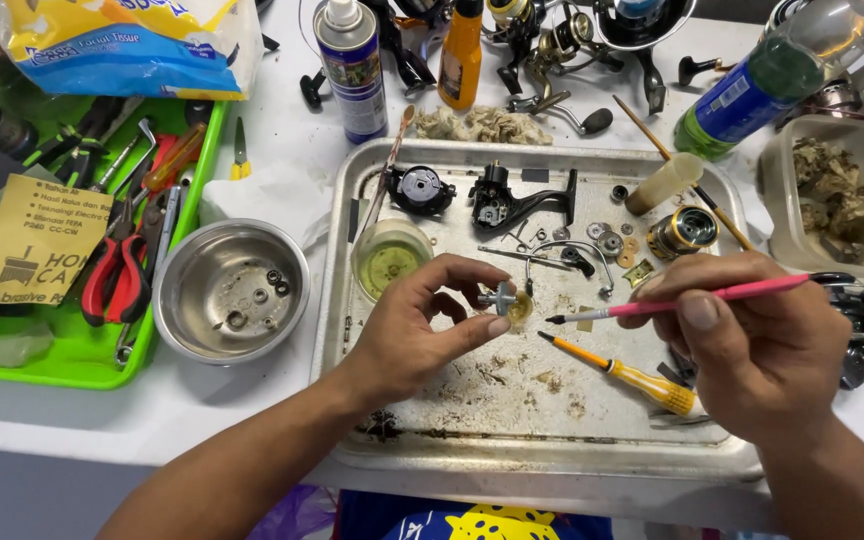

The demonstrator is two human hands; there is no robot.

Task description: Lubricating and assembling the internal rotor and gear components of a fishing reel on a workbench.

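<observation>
My left hand (pixel 422 325) pinches a small metal reel gear (pixel 505 299) with a brass-coloured wheel, held above the metal tray (pixel 552 455). My right hand (pixel 752 345) grips a thin pink brush (pixel 692 300), its dark tip pointing left a little short of the gear. A black reel body (pixel 512 200) and a black side cover (pixel 420 188) lie at the back of the tray. A gold spool (pixel 682 232) sits at the tray's right. A yellow screwdriver (pixel 627 375) lies under the brush.
A steel bowl (pixel 232 290) with small parts stands left of the tray. A green tool tray (pixel 82 360) holds red pliers (pixel 117 275). Spray can (pixel 352 70), orange bottle (pixel 460 55), green bottle (pixel 752 90) and more reels stand behind. A clear tub (pixel 837 195) sits right.
</observation>
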